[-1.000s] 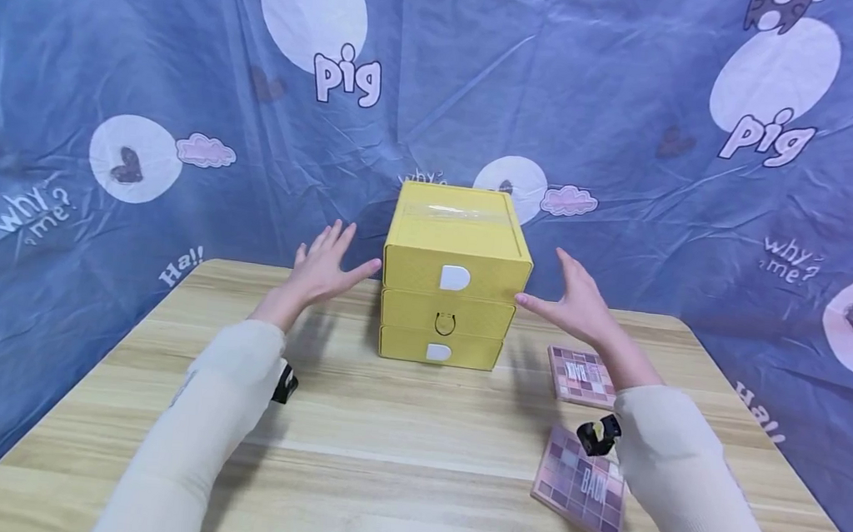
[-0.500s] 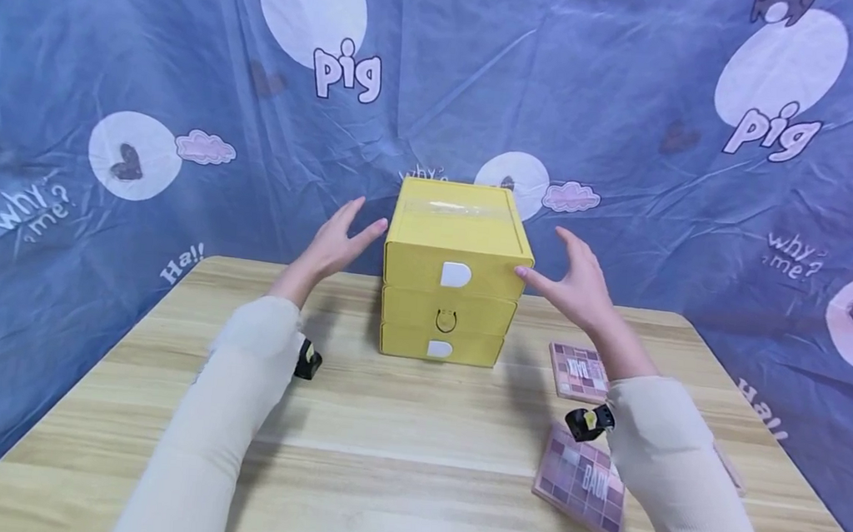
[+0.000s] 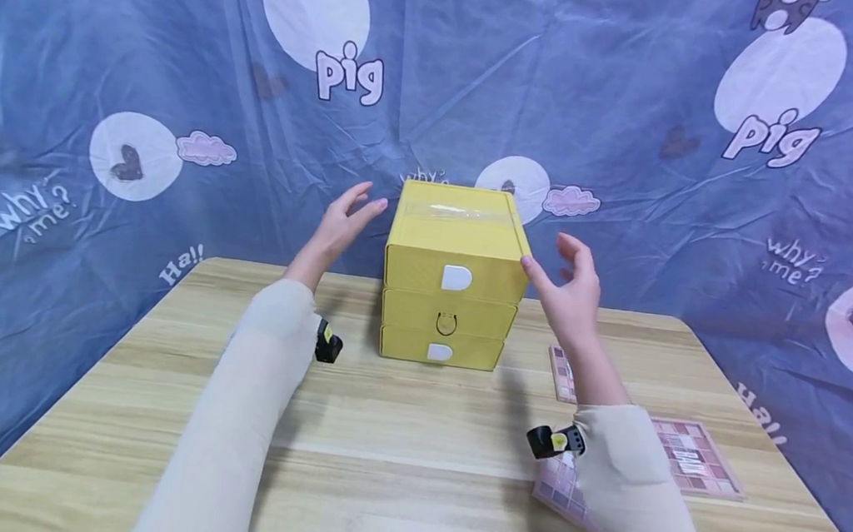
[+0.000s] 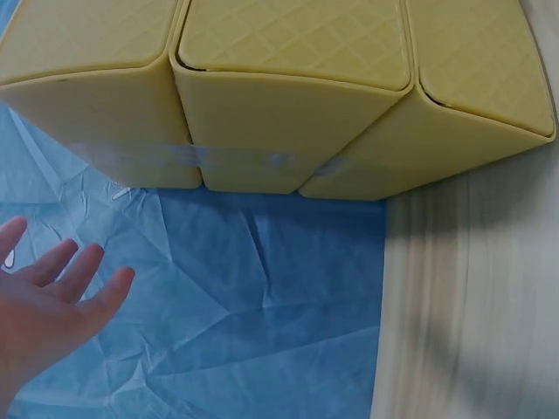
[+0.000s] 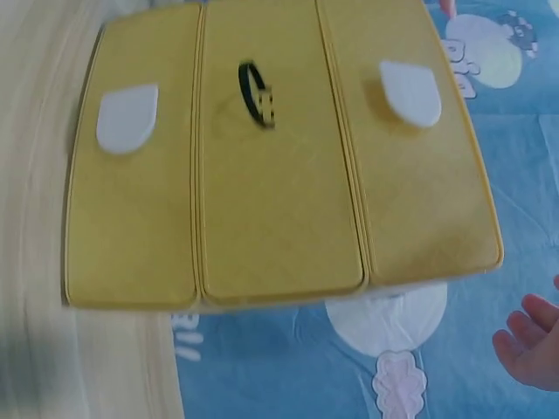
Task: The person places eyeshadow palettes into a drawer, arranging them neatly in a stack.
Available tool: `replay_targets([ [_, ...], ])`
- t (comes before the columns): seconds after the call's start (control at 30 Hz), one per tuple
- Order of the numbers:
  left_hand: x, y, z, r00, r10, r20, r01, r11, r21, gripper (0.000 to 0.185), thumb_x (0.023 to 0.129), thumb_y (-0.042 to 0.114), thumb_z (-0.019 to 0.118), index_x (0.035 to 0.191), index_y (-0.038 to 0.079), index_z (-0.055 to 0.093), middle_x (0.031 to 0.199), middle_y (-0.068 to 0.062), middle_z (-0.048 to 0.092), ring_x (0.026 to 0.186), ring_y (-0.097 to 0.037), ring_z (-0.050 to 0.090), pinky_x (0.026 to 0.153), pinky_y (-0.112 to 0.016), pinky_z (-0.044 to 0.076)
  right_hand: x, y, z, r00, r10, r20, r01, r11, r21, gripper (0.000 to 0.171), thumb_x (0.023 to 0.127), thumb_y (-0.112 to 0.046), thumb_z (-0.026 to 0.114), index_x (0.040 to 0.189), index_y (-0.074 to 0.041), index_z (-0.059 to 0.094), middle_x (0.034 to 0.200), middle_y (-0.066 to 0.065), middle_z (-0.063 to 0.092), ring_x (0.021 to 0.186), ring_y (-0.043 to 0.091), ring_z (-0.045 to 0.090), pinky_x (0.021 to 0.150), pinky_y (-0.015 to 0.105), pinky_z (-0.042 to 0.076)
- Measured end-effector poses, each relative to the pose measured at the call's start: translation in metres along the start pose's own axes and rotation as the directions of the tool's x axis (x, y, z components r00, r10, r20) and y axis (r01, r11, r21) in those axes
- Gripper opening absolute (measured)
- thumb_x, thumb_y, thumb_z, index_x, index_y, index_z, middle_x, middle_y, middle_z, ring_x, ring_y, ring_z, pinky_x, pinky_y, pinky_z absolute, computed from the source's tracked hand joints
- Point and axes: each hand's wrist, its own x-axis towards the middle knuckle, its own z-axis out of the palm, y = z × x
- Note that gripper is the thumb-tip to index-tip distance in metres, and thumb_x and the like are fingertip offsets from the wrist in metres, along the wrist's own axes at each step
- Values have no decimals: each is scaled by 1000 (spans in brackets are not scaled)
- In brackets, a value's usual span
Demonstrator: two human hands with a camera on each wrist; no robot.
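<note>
1. Blue cloth printed with white circles, "pig" lettering, hearts and pink clouds hangs as a backdrop (image 3: 634,107) behind everything I am reaching toward, and a light wooden table (image 3: 412,449) lies under my arms.
2. Between my two hands stands a yellow drawer box (image 3: 457,243), three drawers stacked, set toward the far edge of the table against the cloth.
3. Its top drawer has a white tab handle (image 3: 456,277), the middle one a dark ring pull (image 3: 445,324), the bottom one another white tab (image 3: 438,351); all three drawer fronts sit flush.
4. My left hand (image 3: 341,224) is held up just beside the box's left top edge, fingers straight and spread, holding nothing; the left wrist view shows a gap of blue cloth between my fingers (image 4: 74,271) and the box.
5. My right hand (image 3: 569,290) is raised at the box's right top corner, fingers loosely extended and gripping nothing; its thumb tip is at the corner, but I cannot tell whether it touches.
6. Below my right forearm lie pink eyeshadow palettes: one (image 3: 690,456) out to the right of my sleeve, one (image 3: 563,373) just behind my wrist, one (image 3: 559,489) partly hidden under my arm.
7. Cream sleeves (image 3: 249,419) cover both my forearms.
</note>
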Motion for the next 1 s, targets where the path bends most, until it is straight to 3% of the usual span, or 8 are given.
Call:
replay_targets([
  [0.17, 6, -4, 1, 999, -27, 20, 28, 998, -61, 60, 81, 34, 55, 133, 14, 34, 133, -14, 32, 120, -26, 28, 91, -43, 30, -10, -5, 9, 997, 19, -73, -7, 988, 152, 47, 76, -14, 65, 116, 2, 45, 112, 13, 49, 103, 16, 44, 87, 32, 35],
  [0.43, 12, -11, 14, 997, -77, 30, 81, 981, -176, 57, 81, 29, 57, 132, 14, 36, 131, -13, 35, 115, -23, 35, 85, -45, 35, -20, -14, 24, 992, 83, -93, -48, 940, 337, 37, 77, -5, 63, 108, 8, 47, 95, 13, 53, 87, 17, 51, 80, 29, 40],
  [0.73, 17, -15, 24, 994, -93, 49, 102, 964, -246, 56, 81, 28, 56, 132, 14, 37, 132, -14, 33, 115, -23, 36, 86, -46, 35, -31, -8, 45, 976, 217, 7, -201, 894, 400, 30, 78, -3, 60, 103, 9, 48, 82, 1, 52, 75, 10, 49, 70, 19, 41],
  [1.0, 18, -16, 31, 992, -113, 63, 125, 958, -259, 53, 81, 26, 56, 130, 16, 40, 130, -11, 36, 114, -22, 37, 85, -47, 35, -38, 0, 66, 949, 308, 66, -311, 877, 367, 27, 79, -8, 61, 98, 8, 54, 76, 0, 51, 68, 7, 49, 67, 22, 41],
])
